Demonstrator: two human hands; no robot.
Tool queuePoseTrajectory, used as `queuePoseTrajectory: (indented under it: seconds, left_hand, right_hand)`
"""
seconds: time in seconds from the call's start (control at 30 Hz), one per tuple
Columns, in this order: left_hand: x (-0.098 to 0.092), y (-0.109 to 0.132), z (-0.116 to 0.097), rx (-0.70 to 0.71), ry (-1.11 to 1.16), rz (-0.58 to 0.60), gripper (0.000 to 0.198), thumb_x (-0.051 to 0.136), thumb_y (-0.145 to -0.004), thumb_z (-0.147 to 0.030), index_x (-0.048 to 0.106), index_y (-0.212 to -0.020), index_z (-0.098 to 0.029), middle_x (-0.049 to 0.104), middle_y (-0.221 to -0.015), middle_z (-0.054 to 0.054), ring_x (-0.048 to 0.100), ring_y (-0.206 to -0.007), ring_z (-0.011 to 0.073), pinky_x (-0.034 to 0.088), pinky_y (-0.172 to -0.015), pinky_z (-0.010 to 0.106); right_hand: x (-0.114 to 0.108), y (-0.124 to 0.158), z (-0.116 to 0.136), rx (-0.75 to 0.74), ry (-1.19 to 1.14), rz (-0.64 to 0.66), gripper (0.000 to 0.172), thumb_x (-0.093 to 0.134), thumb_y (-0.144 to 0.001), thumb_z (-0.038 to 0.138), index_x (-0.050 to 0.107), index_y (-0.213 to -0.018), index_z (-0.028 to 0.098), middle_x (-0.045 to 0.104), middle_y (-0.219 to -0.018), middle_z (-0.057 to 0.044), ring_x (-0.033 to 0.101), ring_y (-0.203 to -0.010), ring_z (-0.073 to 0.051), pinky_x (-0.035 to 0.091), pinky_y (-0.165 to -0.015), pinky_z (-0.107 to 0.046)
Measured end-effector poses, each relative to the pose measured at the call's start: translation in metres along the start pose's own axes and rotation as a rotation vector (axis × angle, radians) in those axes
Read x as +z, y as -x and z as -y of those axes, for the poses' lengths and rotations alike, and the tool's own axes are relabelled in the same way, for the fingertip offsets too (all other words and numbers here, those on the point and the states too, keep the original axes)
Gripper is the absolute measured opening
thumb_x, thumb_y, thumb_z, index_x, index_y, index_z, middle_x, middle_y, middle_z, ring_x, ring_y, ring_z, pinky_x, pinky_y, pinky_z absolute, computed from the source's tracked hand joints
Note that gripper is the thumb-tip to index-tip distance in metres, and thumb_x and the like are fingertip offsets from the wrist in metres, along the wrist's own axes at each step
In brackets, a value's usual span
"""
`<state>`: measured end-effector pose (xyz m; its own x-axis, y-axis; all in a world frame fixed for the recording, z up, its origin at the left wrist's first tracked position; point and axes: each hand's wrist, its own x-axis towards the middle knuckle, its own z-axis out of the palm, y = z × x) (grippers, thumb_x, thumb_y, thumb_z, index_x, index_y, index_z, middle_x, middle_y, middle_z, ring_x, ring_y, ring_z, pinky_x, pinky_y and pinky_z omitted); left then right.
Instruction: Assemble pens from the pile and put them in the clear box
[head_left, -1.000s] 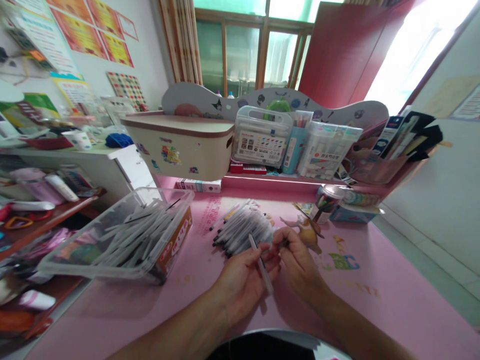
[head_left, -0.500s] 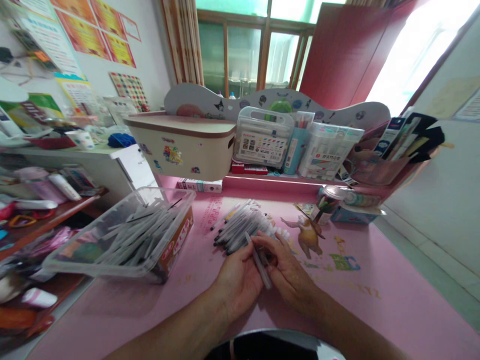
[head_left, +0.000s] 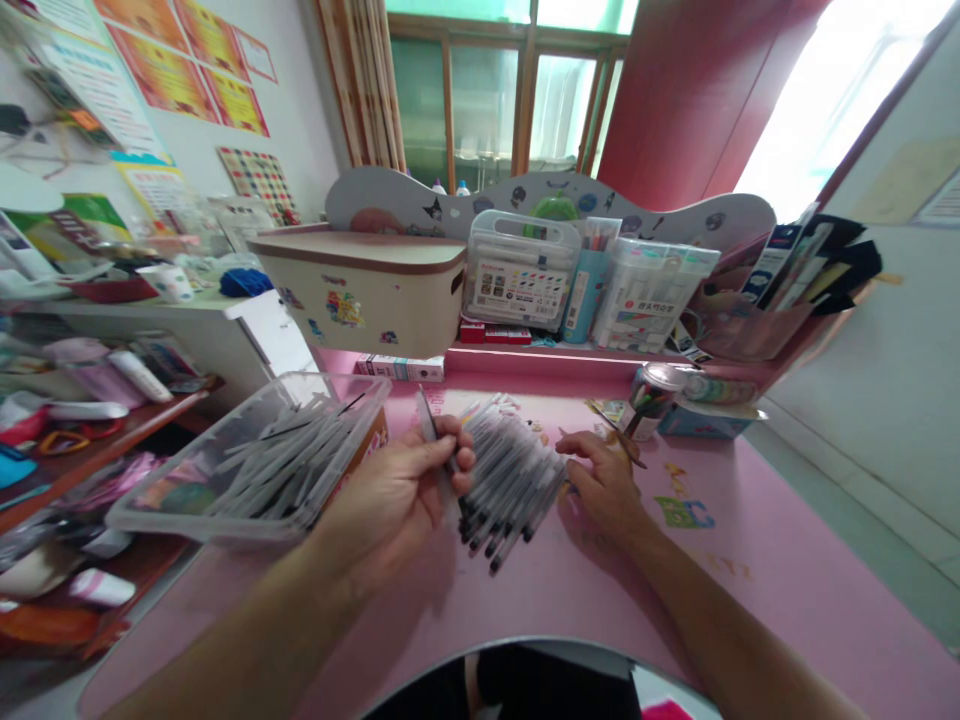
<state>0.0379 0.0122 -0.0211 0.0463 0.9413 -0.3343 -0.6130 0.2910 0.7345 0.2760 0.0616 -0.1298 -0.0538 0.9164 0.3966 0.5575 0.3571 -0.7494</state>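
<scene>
A slim translucent pen [head_left: 427, 415] is pinched upright between the thumb and curled fingers of my left hand [head_left: 397, 490], just left of the pile. The pile of clear pens [head_left: 510, 470], several with black ends towards me, lies on the pink table [head_left: 480, 630]. My right hand [head_left: 604, 490] rests at the pile's right side, index finger and thumb apart with the fingertips at the pens' edge. Whether it touches a pen is unclear. A clear plastic box [head_left: 247, 535] holding many similar pens [head_left: 292, 450] stands behind and left of my left forearm.
A beige lidded bin [head_left: 360, 300], a clear marker case [head_left: 521, 280] and another marker box [head_left: 652, 300] stand on the back shelf. A jar of pens [head_left: 652, 400] and a blue box [head_left: 709, 418] are at the right. A cluttered shelf [head_left: 150, 410] is on the left.
My hands have moved apart: the left went left with a pen in it, the right went right. The pile now lies uncovered between them, its black ends pointing nearer to me.
</scene>
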Motion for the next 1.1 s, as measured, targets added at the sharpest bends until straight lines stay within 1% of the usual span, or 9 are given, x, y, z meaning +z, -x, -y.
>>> queuePoseTrajectory:
  seconds: [0.17, 0.3, 0.43, 0.53, 0.7, 0.8, 0.93, 1.03, 1.1]
  left_hand:
    - [-0.029, 0.007, -0.074, 0.264, -0.302, -0.072, 0.023, 0.044, -0.083, 0.004, 0.061, -0.083, -0.012, 0.060, -0.072, 0.003, 0.057, -0.060, 0.0089, 0.050, -0.052, 0.015]
    - [-0.061, 0.003, -0.107, 0.343, -0.617, -0.228, 0.018, 0.050, -0.083, 0.001, 0.062, -0.089, -0.011, 0.062, -0.073, 0.002, 0.058, -0.063, 0.0089, 0.049, -0.056, 0.015]
    - [-0.087, 0.000, -0.106, 0.263, -0.746, -0.291, 0.014, 0.054, -0.082, -0.005, 0.060, -0.092, -0.013, 0.064, -0.077, 0.000, 0.061, -0.070, 0.0106, 0.052, -0.069, 0.021]
    - [-0.097, 0.001, -0.099, 0.226, -0.805, -0.306, 0.016, 0.060, -0.079, -0.015, 0.060, -0.095, -0.016, 0.066, -0.080, -0.001, 0.064, -0.076, 0.0133, 0.051, -0.076, 0.025]
    - [-0.100, 0.002, -0.098, 0.337, -1.073, -0.344, 0.046, 0.075, -0.059, -0.044, 0.061, -0.097, -0.020, 0.069, -0.093, 0.002, 0.061, -0.099, 0.0240, 0.044, -0.092, 0.033]
    - [-0.103, -0.002, -0.098, 0.350, -1.138, -0.345, 0.055, 0.072, -0.054, -0.053, 0.060, -0.096, -0.020, 0.069, -0.092, 0.003, 0.061, -0.097, 0.0266, 0.044, -0.093, 0.037]
    - [-0.109, -0.001, -0.094, 0.332, -1.249, -0.253, 0.049, 0.070, -0.063, -0.054, 0.061, -0.099, -0.022, 0.069, -0.088, 0.002, 0.061, -0.089, 0.0235, 0.046, -0.085, 0.033]
    - [-0.105, 0.012, -0.091, 0.263, -1.282, -0.152, 0.038, 0.072, -0.070, -0.045, 0.066, -0.101, -0.024, 0.071, -0.092, 0.001, 0.063, -0.091, 0.0213, 0.047, -0.084, 0.030]
    - [-0.097, 0.023, -0.091, 0.257, -1.245, -0.140, 0.036, 0.079, -0.066, -0.036, 0.069, -0.099, -0.025, 0.072, -0.097, 0.000, 0.063, -0.097, 0.0219, 0.047, -0.086, 0.028]
  right_hand:
    - [0.002, -0.001, -0.010, 0.053, 0.004, 0.013, 0.022, 0.048, -0.073, 0.020, 0.066, -0.085, 0.020, 0.068, -0.087, -0.004, 0.061, -0.084, -0.023, 0.046, -0.078, -0.034]
    - [0.004, -0.001, -0.017, 0.066, -0.013, 0.025, 0.019, 0.050, -0.074, 0.022, 0.066, -0.084, 0.020, 0.068, -0.087, -0.004, 0.061, -0.084, -0.022, 0.046, -0.078, -0.034]
    - [0.007, -0.001, -0.019, 0.087, -0.024, 0.035, 0.019, 0.050, -0.073, 0.023, 0.066, -0.083, 0.020, 0.067, -0.087, -0.004, 0.062, -0.084, -0.022, 0.046, -0.077, -0.034]
    - [0.007, -0.001, -0.018, 0.101, -0.033, 0.029, 0.020, 0.049, -0.073, 0.023, 0.066, -0.084, 0.020, 0.067, -0.086, -0.004, 0.061, -0.083, -0.022, 0.046, -0.076, -0.034]
    - [0.005, -0.001, -0.015, 0.107, -0.044, 0.026, 0.018, 0.050, -0.073, 0.023, 0.065, -0.083, 0.020, 0.067, -0.085, -0.004, 0.061, -0.081, -0.022, 0.046, -0.075, -0.034]
    - [0.005, -0.001, -0.015, 0.095, -0.045, 0.024, 0.017, 0.050, -0.073, 0.022, 0.065, -0.082, 0.020, 0.066, -0.084, -0.003, 0.061, -0.082, -0.022, 0.046, -0.075, -0.034]
    - [0.004, -0.001, -0.015, 0.076, -0.033, -0.002, 0.019, 0.050, -0.072, 0.022, 0.065, -0.082, 0.019, 0.066, -0.084, -0.004, 0.060, -0.081, -0.022, 0.045, -0.075, -0.034]
    - [0.004, -0.001, -0.013, 0.082, -0.022, 0.005, 0.020, 0.049, -0.072, 0.021, 0.065, -0.083, 0.019, 0.066, -0.084, -0.004, 0.060, -0.080, -0.022, 0.045, -0.075, -0.034]
    - [0.003, -0.001, -0.011, 0.081, -0.028, 0.022, 0.020, 0.048, -0.073, 0.021, 0.065, -0.084, 0.019, 0.066, -0.085, -0.005, 0.059, -0.082, -0.022, 0.045, -0.076, -0.034]
